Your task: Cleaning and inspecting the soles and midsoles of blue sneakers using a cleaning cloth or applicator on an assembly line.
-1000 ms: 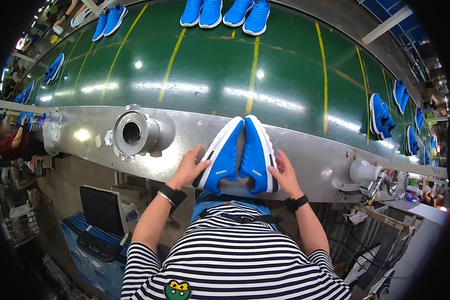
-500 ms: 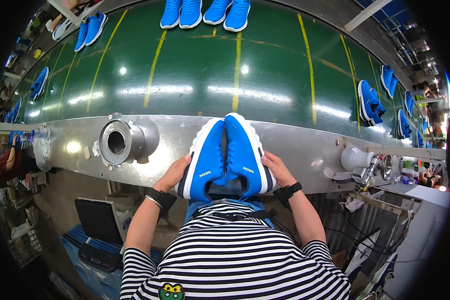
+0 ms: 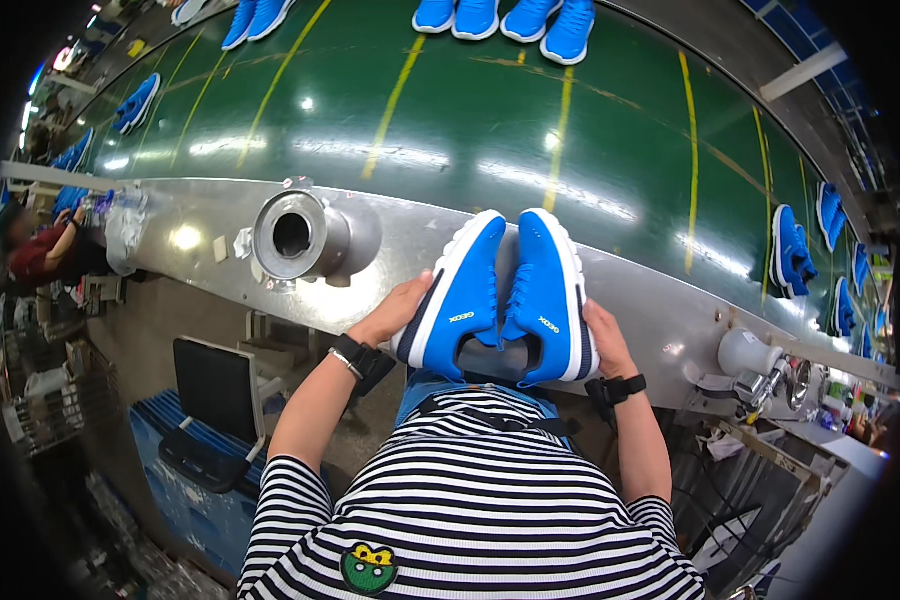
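Note:
Two bright blue sneakers with white soles and dark heel sides are in front of my waist, at the metal ledge. Around the outer heel side of the left sneaker (image 3: 458, 300) my left hand (image 3: 398, 310) is closed. My right hand (image 3: 607, 338) grips the outer side of the right sneaker (image 3: 548, 300) in the same way. Both toes point away from me and lie close together with a narrow gap, while the heels stand wider apart. The palm-side fingers of both hands are partly hidden by the shoes.
Beyond the metal ledge (image 3: 410, 235) runs a green belt (image 3: 450, 120) with yellow lines, carrying several blue sneakers (image 3: 570, 30). A round metal fixture (image 3: 295, 238) stands left on the ledge, a lamp-like device (image 3: 755, 355) right. Behind left is a chair (image 3: 215, 405); a person (image 3: 50, 245) is far left.
The whole view has swung, so the scene sits further right and is tilted. Between the two sneakers the toe gap has widened slightly. Both hands keep their hold.

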The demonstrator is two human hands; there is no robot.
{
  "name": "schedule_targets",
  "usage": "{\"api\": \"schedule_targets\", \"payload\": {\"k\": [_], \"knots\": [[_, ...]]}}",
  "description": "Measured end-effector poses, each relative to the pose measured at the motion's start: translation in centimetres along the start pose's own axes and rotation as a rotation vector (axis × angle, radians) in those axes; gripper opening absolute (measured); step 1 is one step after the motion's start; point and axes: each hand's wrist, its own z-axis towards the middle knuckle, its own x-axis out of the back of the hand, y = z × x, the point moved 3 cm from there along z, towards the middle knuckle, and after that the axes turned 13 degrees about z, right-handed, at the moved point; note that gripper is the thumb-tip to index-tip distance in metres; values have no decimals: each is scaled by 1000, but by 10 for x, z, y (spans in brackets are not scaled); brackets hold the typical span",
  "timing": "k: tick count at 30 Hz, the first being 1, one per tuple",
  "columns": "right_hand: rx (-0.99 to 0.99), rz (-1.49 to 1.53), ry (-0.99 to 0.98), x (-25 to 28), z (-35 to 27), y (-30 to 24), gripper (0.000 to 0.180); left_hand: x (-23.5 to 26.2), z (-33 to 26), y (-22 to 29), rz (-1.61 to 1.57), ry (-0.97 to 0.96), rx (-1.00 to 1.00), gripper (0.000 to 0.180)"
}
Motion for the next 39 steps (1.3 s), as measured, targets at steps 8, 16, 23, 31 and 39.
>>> {"api": "schedule_targets", "payload": {"k": [8,16,23,31,39], "knots": [[73,-18,80,-18,1,-15,46,7,3,9,-80,79,5,60],[162,-5,154,-18,-2,-18,42,4,15,-1,-148,139,-61,59],[208,76,196,-26,1,-16,39,2,13,0,-449,100,-27,56],[172,453,171,-23,9,-11,45,-7,18,14,-785,96,-19,55],[149,846,204,-57,21,-24,47,-33,33,48,-1119,-78,38,53]]}}
